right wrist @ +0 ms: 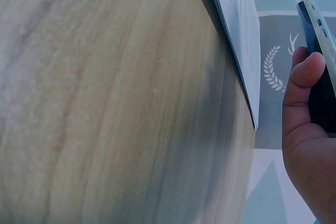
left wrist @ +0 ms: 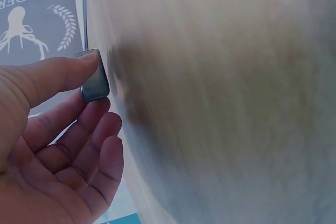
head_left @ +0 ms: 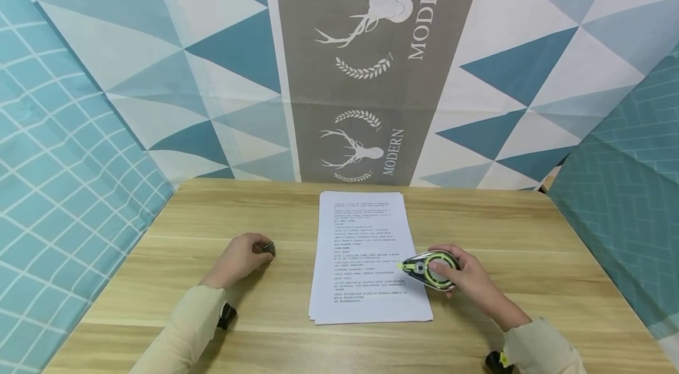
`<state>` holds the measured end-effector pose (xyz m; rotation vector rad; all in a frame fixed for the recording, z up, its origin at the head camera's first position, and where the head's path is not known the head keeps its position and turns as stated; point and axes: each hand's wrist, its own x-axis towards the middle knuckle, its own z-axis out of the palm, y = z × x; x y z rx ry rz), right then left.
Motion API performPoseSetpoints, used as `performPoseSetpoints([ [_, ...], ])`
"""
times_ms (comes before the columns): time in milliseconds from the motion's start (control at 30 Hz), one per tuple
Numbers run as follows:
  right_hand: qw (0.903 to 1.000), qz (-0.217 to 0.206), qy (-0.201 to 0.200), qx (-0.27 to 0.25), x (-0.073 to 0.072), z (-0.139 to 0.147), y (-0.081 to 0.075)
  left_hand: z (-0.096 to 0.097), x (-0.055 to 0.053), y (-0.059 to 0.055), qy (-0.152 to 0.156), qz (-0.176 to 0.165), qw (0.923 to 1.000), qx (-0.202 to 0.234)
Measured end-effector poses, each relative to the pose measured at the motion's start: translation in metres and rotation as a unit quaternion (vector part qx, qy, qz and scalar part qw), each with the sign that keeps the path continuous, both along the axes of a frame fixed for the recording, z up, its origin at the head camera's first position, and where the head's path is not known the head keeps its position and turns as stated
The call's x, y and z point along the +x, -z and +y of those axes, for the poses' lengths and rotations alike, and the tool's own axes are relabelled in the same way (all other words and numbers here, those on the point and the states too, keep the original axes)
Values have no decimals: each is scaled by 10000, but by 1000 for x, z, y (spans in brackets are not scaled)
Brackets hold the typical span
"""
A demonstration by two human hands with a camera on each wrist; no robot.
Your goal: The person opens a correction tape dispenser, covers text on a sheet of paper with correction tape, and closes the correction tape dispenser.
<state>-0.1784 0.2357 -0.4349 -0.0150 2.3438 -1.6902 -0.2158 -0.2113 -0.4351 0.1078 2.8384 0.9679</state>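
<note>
Between thumb and fingers, my left hand (head_left: 241,257) pinches a small dark, smooth cap-like piece (left wrist: 95,77), held close above the table left of the paper. My right hand (head_left: 469,277) grips a black and lime-green correction tape (head_left: 432,270), its thumb on the round face and its narrow tip pointing left over the paper's right edge. A stack of printed paper (head_left: 361,256) lies between the two hands, its sheets slightly out of line. In the right wrist view only part of the correction tape (right wrist: 321,51) shows, edge-on.
The wooden table (head_left: 254,338) carries the paper near its middle. A patterned cloth (head_left: 366,91) with deer heads and triangles hangs behind the table's far edge. Blue tiled cloths stand at the left (head_left: 63,185) and right (head_left: 626,209).
</note>
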Motion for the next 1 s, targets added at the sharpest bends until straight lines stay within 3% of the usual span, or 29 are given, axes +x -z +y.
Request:
performPoseSetpoints([
  [400, 10000, -25, -48, -67, -2, -7, -2, 7, 5, -6, 43, 189, 9991, 377],
  [1000, 9995, 7, -122, -293, 0, -9, -7, 48, 19, -25, 687, 578, 9943, 574],
])
